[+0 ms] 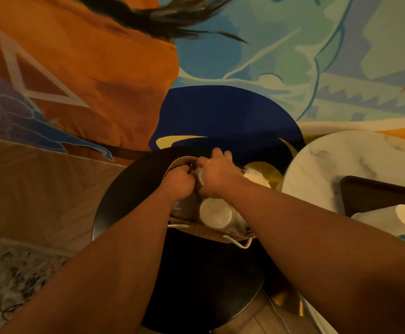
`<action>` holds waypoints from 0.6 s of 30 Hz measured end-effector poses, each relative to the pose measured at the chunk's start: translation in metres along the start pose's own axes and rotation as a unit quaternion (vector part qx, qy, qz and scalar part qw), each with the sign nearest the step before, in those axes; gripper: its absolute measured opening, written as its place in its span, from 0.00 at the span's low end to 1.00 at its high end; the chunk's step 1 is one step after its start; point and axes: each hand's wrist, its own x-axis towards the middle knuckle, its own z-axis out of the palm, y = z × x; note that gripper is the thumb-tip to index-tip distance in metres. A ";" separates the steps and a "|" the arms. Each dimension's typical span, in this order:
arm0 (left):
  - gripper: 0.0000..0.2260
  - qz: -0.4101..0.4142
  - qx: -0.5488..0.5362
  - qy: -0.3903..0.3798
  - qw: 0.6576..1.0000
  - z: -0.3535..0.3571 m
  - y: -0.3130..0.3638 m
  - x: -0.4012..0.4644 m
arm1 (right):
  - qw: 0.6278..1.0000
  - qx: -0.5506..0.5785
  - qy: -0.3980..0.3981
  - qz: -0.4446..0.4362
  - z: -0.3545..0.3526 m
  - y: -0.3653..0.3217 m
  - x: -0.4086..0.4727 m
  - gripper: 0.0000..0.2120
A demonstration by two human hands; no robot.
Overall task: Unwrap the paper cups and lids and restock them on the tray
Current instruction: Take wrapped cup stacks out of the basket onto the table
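While both my hands reach into the bag [208, 231], my left hand [179, 180] curls on its far rim and my right hand [217, 175] grips a wrapped stack [200, 175]; more cups [215, 213] lie just below. Fetching stage: next, lift out toward the tray [375, 191] at right.

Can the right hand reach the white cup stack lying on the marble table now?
Probably not at once: the right hand grips wrapped items inside the paper bag. Once it lets go, the cup stack on the marble table looks unobstructed.
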 end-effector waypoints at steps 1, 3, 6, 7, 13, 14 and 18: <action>0.14 0.002 -0.009 0.001 1.000 0.000 0.000 -0.001 | 1.000 0.008 0.003 -0.003 -0.002 0.001 -0.001 0.35; 0.14 0.005 -0.031 0.008 0.999 -0.001 -0.001 -0.001 | 0.999 0.028 0.025 -0.012 -0.007 0.005 -0.004 0.33; 0.18 0.016 -0.051 0.021 0.998 -0.001 0.001 -0.005 | 0.997 0.035 0.068 -0.033 -0.021 0.011 -0.006 0.31; 0.19 0.020 -0.068 0.027 0.997 -0.002 0.002 -0.008 | 0.995 0.040 0.079 -0.037 -0.027 0.011 -0.007 0.31; 0.26 -0.016 -0.135 0.061 0.989 -0.012 0.011 -0.015 | 0.989 0.059 0.126 -0.058 -0.069 0.002 -0.011 0.34; 0.29 -0.026 -0.153 0.057 0.986 -0.013 0.009 -0.012 | 0.987 0.066 0.134 -0.064 -0.078 0.001 -0.013 0.33; 0.35 -0.090 -0.376 0.035 0.922 -0.027 0.026 -0.025 | 0.974 0.064 0.193 -0.097 -0.120 0.001 -0.037 0.27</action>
